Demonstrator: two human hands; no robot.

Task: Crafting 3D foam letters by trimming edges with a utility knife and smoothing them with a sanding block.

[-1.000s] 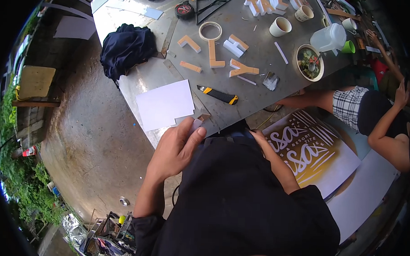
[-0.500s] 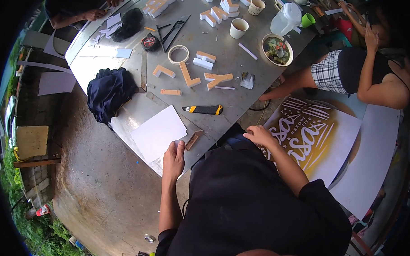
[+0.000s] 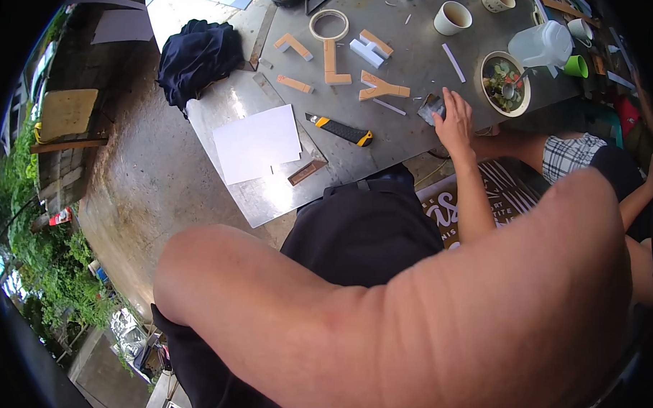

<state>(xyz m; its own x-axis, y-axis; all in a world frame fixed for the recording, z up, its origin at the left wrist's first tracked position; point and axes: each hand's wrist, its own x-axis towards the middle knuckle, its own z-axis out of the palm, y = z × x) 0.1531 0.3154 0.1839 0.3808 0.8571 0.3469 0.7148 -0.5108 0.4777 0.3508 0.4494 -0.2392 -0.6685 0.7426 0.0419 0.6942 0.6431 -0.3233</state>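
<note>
My right hand (image 3: pixel 456 124) reaches over the table's near right edge, fingers stretched out and apart. Its thumb and fingertips are at a small clear-and-grey packet (image 3: pixel 430 108), partly covered by the hand; no closed grip shows. My left forearm crosses the lower picture, very close to the camera. The large back of my left hand (image 3: pixel 510 297) fills the lower right, its fingers hidden. Left of the packet lie a Y-shaped block letter (image 3: pixel 382 86) and a thin white strip (image 3: pixel 389 107). A yellow-and-black utility knife (image 3: pixel 340 130) lies nearer me.
White sheets (image 3: pixel 258 144) and a brown block (image 3: pixel 307 172) lie near the table's front corner. Dark cloth (image 3: pixel 198 64), a tape roll (image 3: pixel 328 24) and more block letters (image 3: pixel 371 49) are beyond. A bowl of food (image 3: pixel 505 84), cup (image 3: pixel 452 18) and pitcher (image 3: pixel 539 44) stand right. A person sits there.
My left hand has left the white sheets and risen close to the camera. My right hand has moved from beside my waist forward to the packet. The view has shifted and turned.
</note>
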